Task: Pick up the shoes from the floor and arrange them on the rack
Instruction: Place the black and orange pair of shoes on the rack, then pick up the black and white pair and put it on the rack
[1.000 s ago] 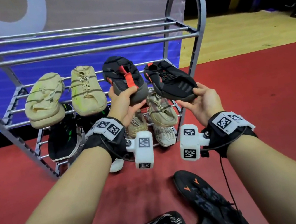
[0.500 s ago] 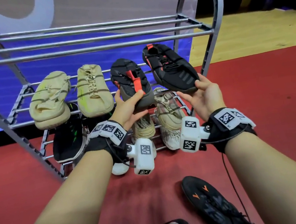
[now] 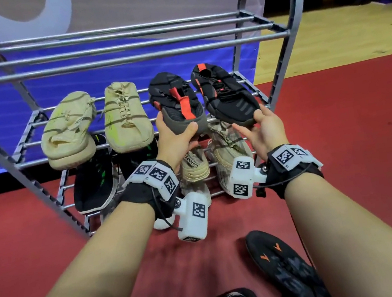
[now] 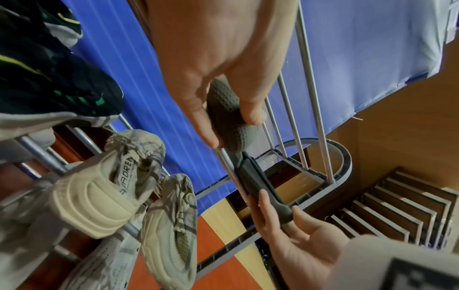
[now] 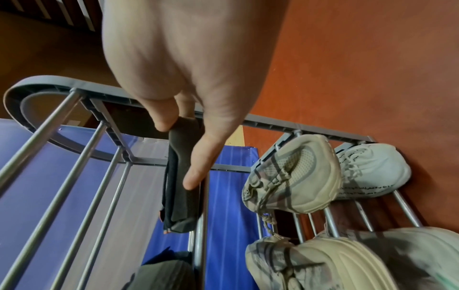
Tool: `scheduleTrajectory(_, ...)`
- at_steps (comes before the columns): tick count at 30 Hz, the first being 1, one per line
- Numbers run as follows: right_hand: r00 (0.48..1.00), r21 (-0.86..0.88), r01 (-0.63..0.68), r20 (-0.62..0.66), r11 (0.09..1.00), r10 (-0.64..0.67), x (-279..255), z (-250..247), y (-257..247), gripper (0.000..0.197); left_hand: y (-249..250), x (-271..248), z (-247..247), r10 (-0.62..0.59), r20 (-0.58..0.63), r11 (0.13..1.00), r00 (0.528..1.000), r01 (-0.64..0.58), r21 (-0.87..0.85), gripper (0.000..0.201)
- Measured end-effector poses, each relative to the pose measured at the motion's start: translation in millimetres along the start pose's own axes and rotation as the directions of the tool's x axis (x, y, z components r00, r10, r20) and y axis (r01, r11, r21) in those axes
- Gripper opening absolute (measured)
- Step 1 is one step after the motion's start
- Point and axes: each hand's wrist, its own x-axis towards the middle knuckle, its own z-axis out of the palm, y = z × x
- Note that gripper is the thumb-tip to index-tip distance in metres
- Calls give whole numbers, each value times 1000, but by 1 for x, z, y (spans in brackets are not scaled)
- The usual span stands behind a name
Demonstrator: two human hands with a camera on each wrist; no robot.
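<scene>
Head view: both black shoes (image 3: 226,97) point rackward (heels gripped).

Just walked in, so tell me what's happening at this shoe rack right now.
A person is setting a pair of black shoes with red trim on the middle shelf of the rack. The left hand grips the heel of the left black shoe, and the right hand grips the heel of the right black shoe. Two beige shoes already sit beside them, more shoes fill the bottom shelf, and two dark shoes still lie on the red floor.
</scene>
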Motion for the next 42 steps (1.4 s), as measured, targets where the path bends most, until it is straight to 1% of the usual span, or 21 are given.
scheduleTrajectory(3, 1000, 28, 16, -3, 999, -16, 4, -3, -3, 49, -1, 4, -1, -16, 27, 999, 999, 15, 40, 85)
scheduleTrajectory(8, 999, 36, 32, 26, 999, -33, 8, -5, -3, 49, -2, 9, -7, -45, 57, 997, 997, 41, 68, 84)
scheduleTrajectory(12, 999, 7, 31, 43, 999, -31, 7, -9, 3, 35, -2, 9, -4, -54, 55, 996, 997, 51, 69, 82)
scheduleTrajectory(14, 999, -3, 37, 38, 999, -37, 8, -10, 2, 33, -2, 8, -3, -53, 41, 997, 998, 50, 52, 81)
scheduleTrajectory(17, 998, -40, 43, 39, 998, -41, 7, -8, -1, 23, -1, 3, -4, -40, 34, 998, 999, 39, 51, 82)
scheduleTrajectory(20, 999, -44, 39, 40, 998, -37, 7, -8, -3, 23, -1, -1, -4, -29, 38, 997, 999, 27, 74, 82)
scheduleTrajectory(24, 999, -50, 25, 28, 998, -24, 2, -7, -3, 19, 0, -4, -6, -42, 46, 994, 998, 37, 105, 81)
scheduleTrajectory(26, 1000, -121, 14, 2, 993, -14, 0, -9, -4, 21, -1, -8, -9, -55, 56, 989, 997, 46, 144, 78)
scheduleTrajectory(28, 1000, -273, 0, -21, 962, -6, -3, -14, -7, 30, -4, -14, -12, -75, 59, 978, 995, 61, 199, 72)
scheduleTrajectory(30, 998, -445, -24, -62, 895, -4, -9, -22, -7, 26, -11, -21, -16, -105, 53, 961, 993, 87, 263, 69)
scheduleTrajectory(31, 996, -529, -41, -93, 847, -9, -14, -26, -7, 23, -16, -26, -17, -121, 52, 949, 991, 101, 298, 66)
scheduleTrajectory(32, 993, -623, -60, -114, 780, -15, -19, -31, -5, 24, -22, -31, -18, -139, 58, 935, 989, 112, 338, 61)
scheduleTrajectory(33, 993, -744, -70, -116, 664, -25, -24, -38, -2, 29, -27, -37, -19, -163, 80, 917, 983, 121, 381, 54)
scheduleTrajectory(34, 996, -872, -60, -84, 486, -29, -28, -44, 0, 34, -32, -45, -20, -185, 114, 898, 976, 120, 424, 44)
scheduleTrajectory(35, 999, -963, -24, -29, 269, -14, -34, -51, 3, 37, -38, -53, -20, -201, 157, 880, 967, 108, 463, 32)
scheduleTrajectory(36, 999, -997, 27, 29, 71, 22, -40, -58, 8, 38, -44, -61, -20, -217, 200, 865, 956, 93, 492, 19)
scheduleTrajectory(37, 996, -995, 67, 61, -79, 71, -48, -62, 13, 38, -51, -68, -20, -240, 237, 848, 941, 84, 523, 14)
scheduleTrajectory(38, 991, -980, 94, 75, -177, 113, -57, -67, 22, 37, -60, -75, -21, -271, 267, 823, 925, 79, 562, 18)
scheduleTrajectory(39, 987, -969, 99, 66, -227, 148, -68, -72, 32, 37, -69, -80, -22, -314, 293, 789, 903, 77, 610, 20)
scheduleTrajectory(40, 982, -965, 93, 49, -246, 181, -77, -79, 44, 37, -79, -85, -24, -357, 312, 754, 881, 74, 652, 22)
scheduleTrajectory(42, 967, -973, 51, -9, -227, 255, -96, -98, 73, 33, -98, -94, -28, -442, 332, 666, 833, 57, 744, 28)
